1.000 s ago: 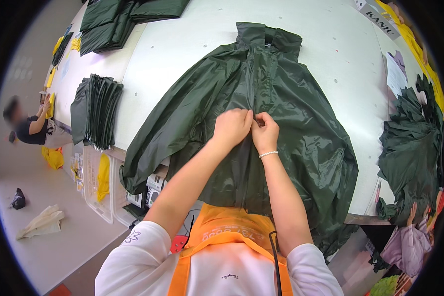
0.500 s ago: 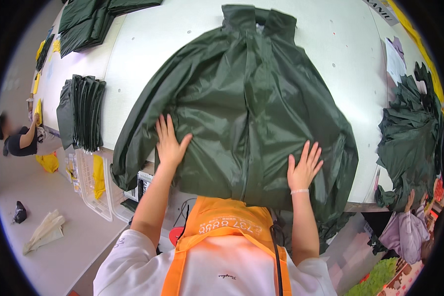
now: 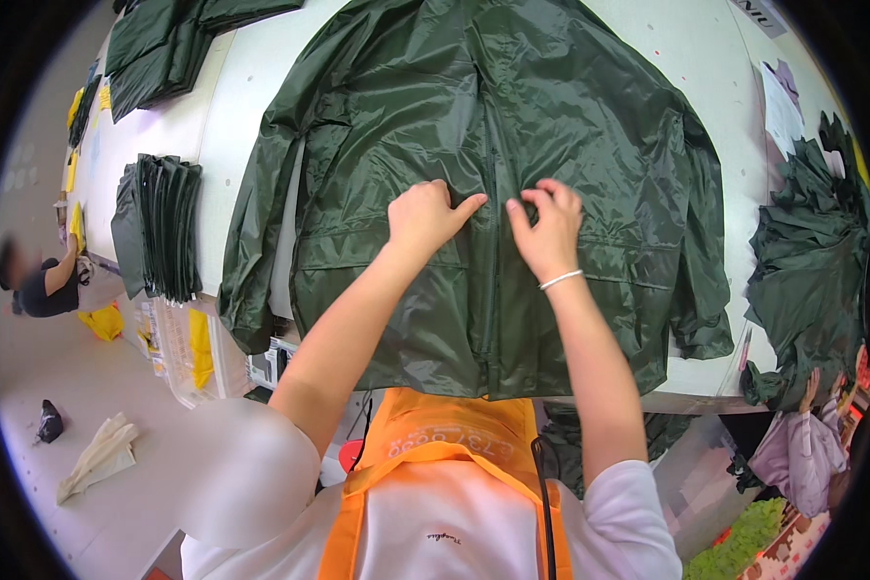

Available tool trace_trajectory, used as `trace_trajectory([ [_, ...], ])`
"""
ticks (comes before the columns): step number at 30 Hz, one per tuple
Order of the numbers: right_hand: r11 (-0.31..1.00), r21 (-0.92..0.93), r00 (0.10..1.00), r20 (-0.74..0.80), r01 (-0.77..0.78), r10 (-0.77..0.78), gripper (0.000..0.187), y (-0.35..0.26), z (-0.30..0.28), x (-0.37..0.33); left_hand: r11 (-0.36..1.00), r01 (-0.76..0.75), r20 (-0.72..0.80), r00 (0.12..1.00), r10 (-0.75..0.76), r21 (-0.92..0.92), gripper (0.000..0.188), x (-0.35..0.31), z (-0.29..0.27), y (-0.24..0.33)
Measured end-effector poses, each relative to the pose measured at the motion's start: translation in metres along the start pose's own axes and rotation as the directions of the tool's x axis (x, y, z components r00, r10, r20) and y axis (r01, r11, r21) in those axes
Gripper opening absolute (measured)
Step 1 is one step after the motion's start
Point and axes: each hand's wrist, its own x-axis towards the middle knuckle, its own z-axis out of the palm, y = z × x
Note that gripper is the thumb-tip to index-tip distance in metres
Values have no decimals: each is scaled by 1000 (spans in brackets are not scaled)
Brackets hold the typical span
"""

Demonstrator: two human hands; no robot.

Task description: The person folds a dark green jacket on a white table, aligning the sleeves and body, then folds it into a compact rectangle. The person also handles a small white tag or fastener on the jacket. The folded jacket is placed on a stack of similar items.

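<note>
A dark green rain jacket point(image 3: 377, 174) lies front side up on the white table, its hem toward me and both sleeves spread out. The collar is out of view at the top. Down the middle runs a front flap with a zipper point(image 3: 490, 280). My left hand point(image 3: 423, 217) is just left of this flap, fingers curled against the fabric and thumb stretched toward the zipper; its fingertips are hidden. Just right of the flap, my right hand point(image 3: 551, 227) has bent fingers apart from the thumb, with no fabric visible between them.
A stack of folded dark green garments point(image 3: 159, 227) stands on the table's left, with more folded pieces point(image 3: 159, 48) behind. A loose green heap point(image 3: 807, 242) lies at right. A white crate point(image 3: 208, 362) is below the left edge. Another person point(image 3: 48, 280) is at far left.
My hands have gone from lying flat near the jacket's sides to the middle, by the zipper. The jacket has shifted away from me and its front lies more spread out.
</note>
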Motion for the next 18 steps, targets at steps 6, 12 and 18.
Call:
trace_trajectory([
  [6,672,611,908,254,-418,334,21,-27,26,-9,993,-79,77,994,72,91,49,22,12,0],
  [12,759,480,897,185,-439,401,16,-57,22,-17,700,377,529,849,2,-607,33,25,-4,-21],
  [18,813,514,957,68,-275,281,12,-68,17,-21,601,358,467,884,29,-715,35,13,-8,-20],
])
